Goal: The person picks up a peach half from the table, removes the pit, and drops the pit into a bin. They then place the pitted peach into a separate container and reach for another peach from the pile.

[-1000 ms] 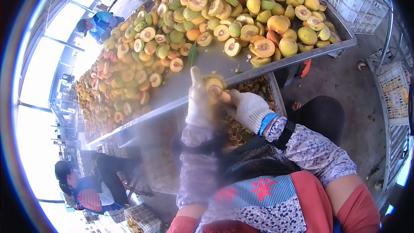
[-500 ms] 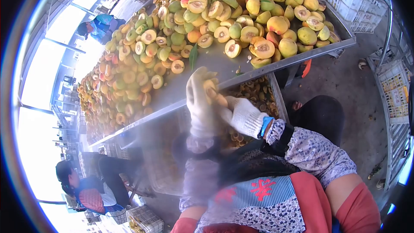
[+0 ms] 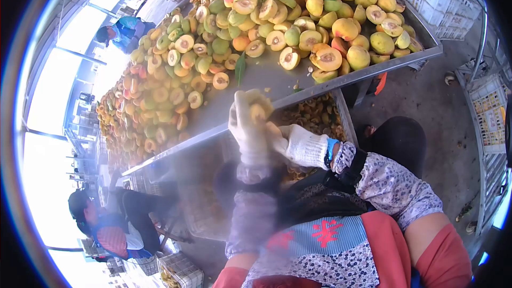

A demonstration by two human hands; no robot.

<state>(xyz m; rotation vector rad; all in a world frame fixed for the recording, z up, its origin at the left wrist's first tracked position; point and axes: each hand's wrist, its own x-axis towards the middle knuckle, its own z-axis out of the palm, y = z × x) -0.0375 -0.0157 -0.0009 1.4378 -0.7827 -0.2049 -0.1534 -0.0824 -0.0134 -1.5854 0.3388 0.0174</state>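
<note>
My left hand (image 3: 247, 128), in a pale glove, is closed round a yellow peach half (image 3: 259, 111) just off the front edge of the metal table (image 3: 266, 74). Against the same fruit, my right hand (image 3: 302, 144) in a white knitted glove has its fingers closed; what they hold is blurred. Beyond both hands lies a large heap of halved peaches (image 3: 218, 48), many with cut faces and pits showing. A green leaf (image 3: 240, 69) rests on the metal near the heap.
Under the table edge is a bin of fruit scraps (image 3: 314, 117). White crates (image 3: 426, 0) are stacked at the upper right, with another crate (image 3: 488, 112) on a rack. One person (image 3: 114, 229) sits at the lower left; another (image 3: 126, 33) bends at the upper left.
Both hands stay together at the table edge, with the fruit turned slightly between them. My right hand has shifted a little. The seated person at the lower left has moved slightly.
</note>
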